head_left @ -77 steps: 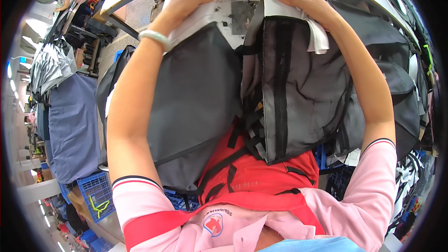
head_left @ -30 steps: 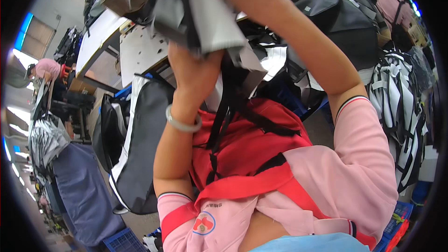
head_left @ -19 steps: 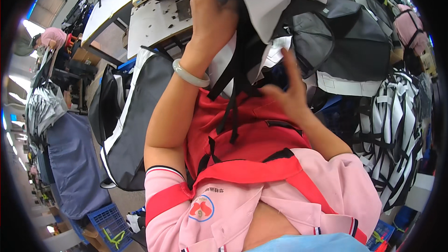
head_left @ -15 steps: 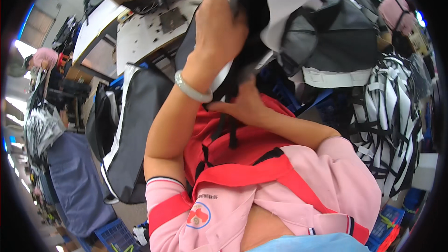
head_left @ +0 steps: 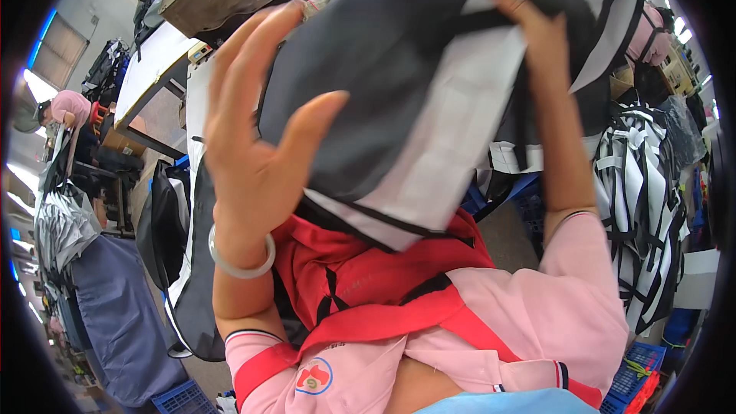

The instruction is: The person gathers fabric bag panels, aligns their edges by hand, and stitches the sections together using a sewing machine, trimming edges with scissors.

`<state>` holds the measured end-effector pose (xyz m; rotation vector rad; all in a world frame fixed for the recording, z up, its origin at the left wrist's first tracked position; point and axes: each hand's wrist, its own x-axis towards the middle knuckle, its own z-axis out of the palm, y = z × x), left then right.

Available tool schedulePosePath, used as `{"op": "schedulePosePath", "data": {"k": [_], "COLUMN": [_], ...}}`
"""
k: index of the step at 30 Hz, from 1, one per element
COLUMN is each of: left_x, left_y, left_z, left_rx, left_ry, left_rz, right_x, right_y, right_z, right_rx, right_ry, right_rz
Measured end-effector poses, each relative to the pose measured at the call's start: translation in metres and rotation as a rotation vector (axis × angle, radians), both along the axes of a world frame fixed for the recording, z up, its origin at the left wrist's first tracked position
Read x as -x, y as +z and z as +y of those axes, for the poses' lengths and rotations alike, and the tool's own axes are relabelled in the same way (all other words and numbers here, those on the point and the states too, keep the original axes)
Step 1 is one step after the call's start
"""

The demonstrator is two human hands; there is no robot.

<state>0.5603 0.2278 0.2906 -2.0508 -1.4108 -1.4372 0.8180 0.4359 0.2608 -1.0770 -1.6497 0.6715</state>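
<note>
A large sewn piece of dark grey and white fabric (head_left: 360,84) with black edging is raised in front of me. It slants across the work table, its white lower corner hanging over my red apron (head_left: 368,276). My right hand (head_left: 543,42) is at the white band on its right side, fingers closed over the edge and partly blurred. On the left side, my left hand (head_left: 257,123) is open, thumb and fingers spread, with nothing in it. A pale bangle circles that wrist. The piece hides most of the table behind it.
More black and white fabric pieces (head_left: 201,276) hang at my left, beside a blue-grey cloth bundle (head_left: 126,314). Strapped black and white pieces (head_left: 640,199) hang at the right. Blue plastic crates (head_left: 640,364) stand low. Another person (head_left: 70,111) works at the far left.
My hands were close together at the dark fabric. They have moved apart, the left opening and the right going up and right. The dark grey and white piece now spreads out between them.
</note>
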Motion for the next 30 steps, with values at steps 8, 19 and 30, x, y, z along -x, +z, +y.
{"op": "schedulePosePath", "data": {"k": [8,19,30], "left_x": [0.035,0.034,0.006], "left_y": [-0.106,-0.211,-0.297], "left_z": [0.011,0.005,0.018], "left_rx": [0.413,0.968,1.279], "left_ry": [0.063,0.108,-0.052], "left_rz": [-0.122,-0.278,-0.243], "right_x": [-0.032,-0.066,-0.073], "right_y": [0.128,0.069,-0.277], "right_z": [0.201,0.365,0.437], "right_rx": [0.061,-0.495,0.673], "right_ry": [0.254,0.083,-0.290], "right_rz": [0.295,-0.355,0.573]}}
